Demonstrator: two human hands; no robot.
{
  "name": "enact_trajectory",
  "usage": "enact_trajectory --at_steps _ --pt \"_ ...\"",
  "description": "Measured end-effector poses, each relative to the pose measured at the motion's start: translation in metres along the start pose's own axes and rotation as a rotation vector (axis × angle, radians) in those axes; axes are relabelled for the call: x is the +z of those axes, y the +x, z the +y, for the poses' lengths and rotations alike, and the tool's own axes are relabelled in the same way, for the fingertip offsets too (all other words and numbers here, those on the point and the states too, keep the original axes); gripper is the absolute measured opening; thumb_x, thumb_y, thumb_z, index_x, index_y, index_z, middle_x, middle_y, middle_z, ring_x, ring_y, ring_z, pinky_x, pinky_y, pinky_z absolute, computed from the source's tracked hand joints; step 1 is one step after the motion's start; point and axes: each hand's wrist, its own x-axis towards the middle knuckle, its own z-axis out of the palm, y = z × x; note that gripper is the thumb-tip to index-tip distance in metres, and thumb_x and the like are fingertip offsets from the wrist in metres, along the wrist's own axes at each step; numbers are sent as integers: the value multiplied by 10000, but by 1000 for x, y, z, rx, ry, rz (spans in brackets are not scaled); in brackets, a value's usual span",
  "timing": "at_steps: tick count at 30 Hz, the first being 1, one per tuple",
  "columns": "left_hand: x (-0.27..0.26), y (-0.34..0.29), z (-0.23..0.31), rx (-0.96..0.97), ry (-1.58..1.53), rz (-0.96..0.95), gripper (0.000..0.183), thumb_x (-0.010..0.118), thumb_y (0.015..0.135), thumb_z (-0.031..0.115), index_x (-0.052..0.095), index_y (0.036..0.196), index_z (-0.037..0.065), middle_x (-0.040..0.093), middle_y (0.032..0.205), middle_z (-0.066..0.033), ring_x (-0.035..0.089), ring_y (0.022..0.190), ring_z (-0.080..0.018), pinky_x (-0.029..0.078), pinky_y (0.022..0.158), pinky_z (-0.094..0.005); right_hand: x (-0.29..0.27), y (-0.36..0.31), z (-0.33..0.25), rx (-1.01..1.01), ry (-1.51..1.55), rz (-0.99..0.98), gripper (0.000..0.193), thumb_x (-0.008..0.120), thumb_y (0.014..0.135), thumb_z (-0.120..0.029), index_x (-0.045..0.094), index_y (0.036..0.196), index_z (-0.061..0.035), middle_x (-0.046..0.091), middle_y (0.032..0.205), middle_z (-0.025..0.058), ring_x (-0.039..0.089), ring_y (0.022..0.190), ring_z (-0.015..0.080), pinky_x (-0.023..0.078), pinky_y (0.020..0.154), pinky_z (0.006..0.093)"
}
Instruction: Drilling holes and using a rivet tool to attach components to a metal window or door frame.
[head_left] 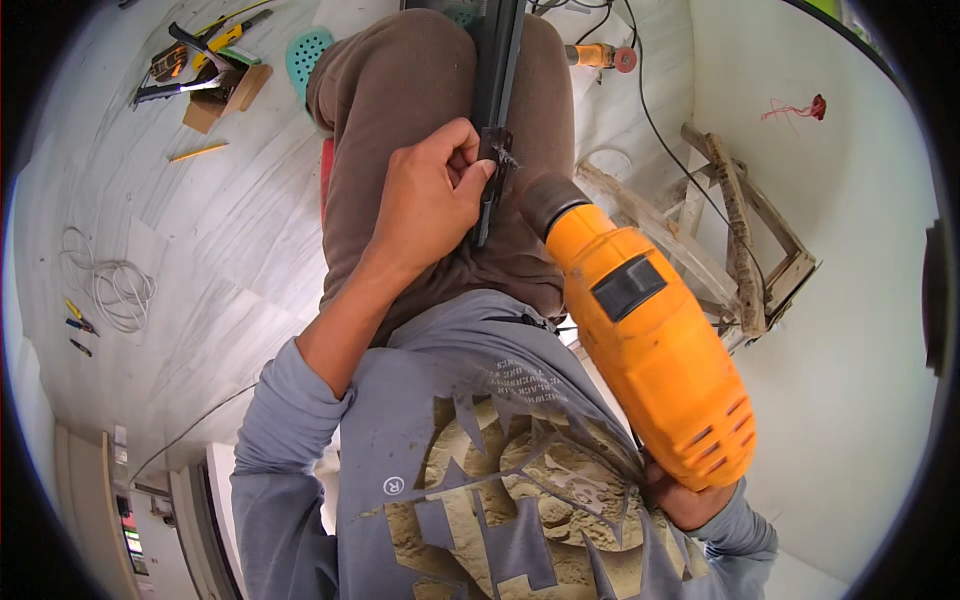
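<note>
A long black metal profile (497, 60) lies lengthwise over my lap, its near end between my thighs. My left hand (425, 200) is closed near that end, with thumb and bent fingers pinching a short black piece (494, 150) against the profile. Grey shavings or fluff cling beside the thumb. From the right, an orange power drill (650, 350) points at this spot, its dark chuck (548, 200) just right of the profile. My right hand (690, 500) grips the drill at its rear, the fingers mostly hidden behind the body. Whether the bit touches the metal I cannot tell.
At the far left lie a hammer (190, 70), a tape measure (168, 65), a yellow utility knife (225, 38) and a cardboard box (240, 90). A pencil (198, 152) and coiled cable (122, 295) are nearer. Right stand a wooden stool (745, 230) and an orange angle grinder (595, 56).
</note>
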Motion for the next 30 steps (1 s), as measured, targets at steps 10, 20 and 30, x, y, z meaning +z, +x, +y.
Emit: enact_trajectory --at_steps 10,20,30 --pt "1 0 -2 0 -1 5 148 648 883 16 507 838 18 535 674 2 530 569 -33 455 477 -209 3 1 -3 -9 0 1 384 600 665 -25 700 1033 -61 683 1058 108 650 988 336 514 851 419" --pt "-1 1 -1 -3 6 -17 146 647 889 24 509 843 25 545 703 4 533 607 -33 465 486 -206 1 0 -4 -1 1 -11 372 614 668 -34 703 1029 -56 683 1071 106 650 996 331 511 865 409" --pt "-1 1 -5 20 15 1 144 648 888 22 509 851 21 546 698 2 536 577 -34 461 480 -204 2 2 -3 1 98 15 337 655 666 -72 703 999 -74 692 1022 79 664 919 301 524 807 376"
